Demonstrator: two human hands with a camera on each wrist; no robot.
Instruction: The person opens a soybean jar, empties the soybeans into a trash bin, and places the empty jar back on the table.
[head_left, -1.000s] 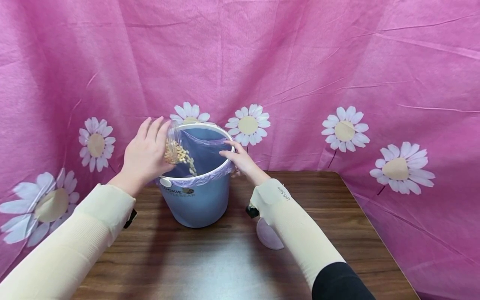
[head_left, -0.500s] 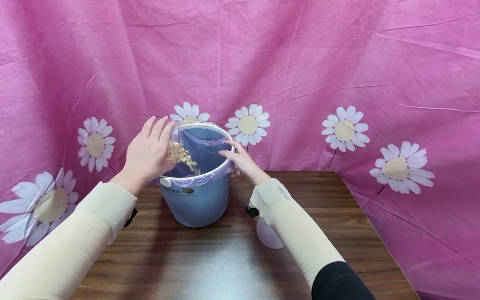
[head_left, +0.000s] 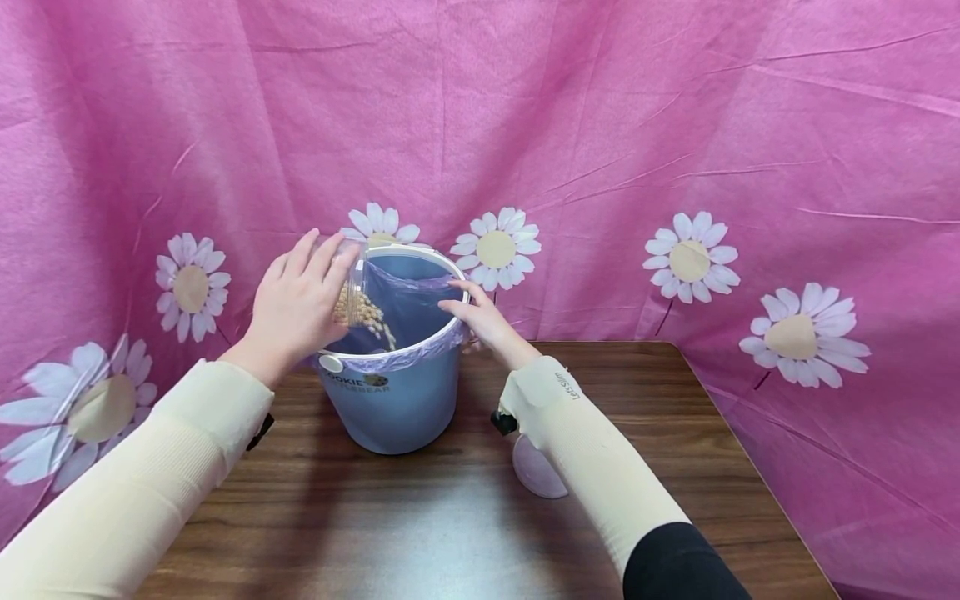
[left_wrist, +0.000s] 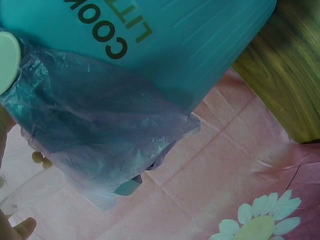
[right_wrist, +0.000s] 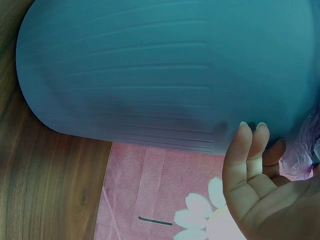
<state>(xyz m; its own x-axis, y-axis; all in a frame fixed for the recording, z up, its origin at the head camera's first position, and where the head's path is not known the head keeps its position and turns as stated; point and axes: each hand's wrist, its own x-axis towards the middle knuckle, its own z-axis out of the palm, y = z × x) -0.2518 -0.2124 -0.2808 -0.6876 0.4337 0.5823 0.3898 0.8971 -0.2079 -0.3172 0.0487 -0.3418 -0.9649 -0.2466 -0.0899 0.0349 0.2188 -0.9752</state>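
Note:
My left hand (head_left: 292,308) grips a clear jar (head_left: 360,271), tipped on its side over the left rim of a blue trash can (head_left: 405,412). Pale yellow beans (head_left: 363,312) spill from its mouth into the can. The left wrist view catches a few beans (left_wrist: 42,160) through the jar and fingertips (left_wrist: 24,228) at its side. A purple liner bag (head_left: 408,360) is folded over the can's white rim. My right hand (head_left: 491,327) holds the right rim, thumb and forefinger on the inner side; other fingers (right_wrist: 239,155) lie against the outer wall in the right wrist view.
Below my right wrist, a round pale pink disc (head_left: 536,468) lies on the wooden table (head_left: 420,533), partly covered by the sleeve. A pink cloth (head_left: 600,150) with daisies hangs behind the table. The table's right edge (head_left: 738,433) shows.
The left hand and jar have shifted slightly right over the can, with beans still falling. The right hand and the can stay where they were.

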